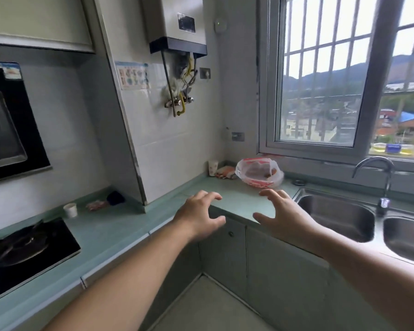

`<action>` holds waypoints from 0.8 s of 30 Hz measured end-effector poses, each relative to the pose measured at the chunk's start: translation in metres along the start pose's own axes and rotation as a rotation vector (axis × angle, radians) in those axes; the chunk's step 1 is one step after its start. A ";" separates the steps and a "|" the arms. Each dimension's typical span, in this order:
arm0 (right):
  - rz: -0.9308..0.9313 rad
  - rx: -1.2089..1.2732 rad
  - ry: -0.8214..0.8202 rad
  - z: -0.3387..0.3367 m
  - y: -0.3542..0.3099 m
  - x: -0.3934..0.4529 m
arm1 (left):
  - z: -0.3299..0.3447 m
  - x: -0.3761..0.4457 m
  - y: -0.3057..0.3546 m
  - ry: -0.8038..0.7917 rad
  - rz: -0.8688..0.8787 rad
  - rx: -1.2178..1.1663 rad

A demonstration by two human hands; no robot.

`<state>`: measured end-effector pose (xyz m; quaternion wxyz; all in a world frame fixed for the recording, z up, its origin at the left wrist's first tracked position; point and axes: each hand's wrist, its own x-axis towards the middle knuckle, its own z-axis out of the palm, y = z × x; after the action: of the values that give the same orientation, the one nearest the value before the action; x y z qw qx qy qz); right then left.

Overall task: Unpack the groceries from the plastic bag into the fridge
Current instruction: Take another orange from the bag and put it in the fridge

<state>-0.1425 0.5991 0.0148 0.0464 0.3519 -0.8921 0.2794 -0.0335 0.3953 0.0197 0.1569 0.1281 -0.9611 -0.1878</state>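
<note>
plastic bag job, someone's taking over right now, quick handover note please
Left hand: empty, fingers spread, above the counter edge.
Right hand: empty, fingers spread, reaching forward.
Plastic bag: on the green counter in the corner under the window, left of the sink, untouched, groceries inside.
Done: nothing unpacked.
Left: take the bag, then move its contents to the fridge, which is out of view.
</note>
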 end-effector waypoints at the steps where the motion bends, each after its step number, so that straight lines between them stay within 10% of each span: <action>1: 0.013 -0.006 -0.010 0.002 0.007 0.007 | 0.006 0.012 -0.002 -0.006 0.008 -0.004; 24: 0.257 -0.173 0.024 0.064 0.123 0.279 | 0.116 0.357 -0.109 -0.121 0.193 -0.157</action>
<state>-0.4243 0.4703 -0.0177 0.0512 0.2260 -0.9500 0.2093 -0.3808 0.2259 -0.0353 0.1254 0.0108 -0.9591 -0.2537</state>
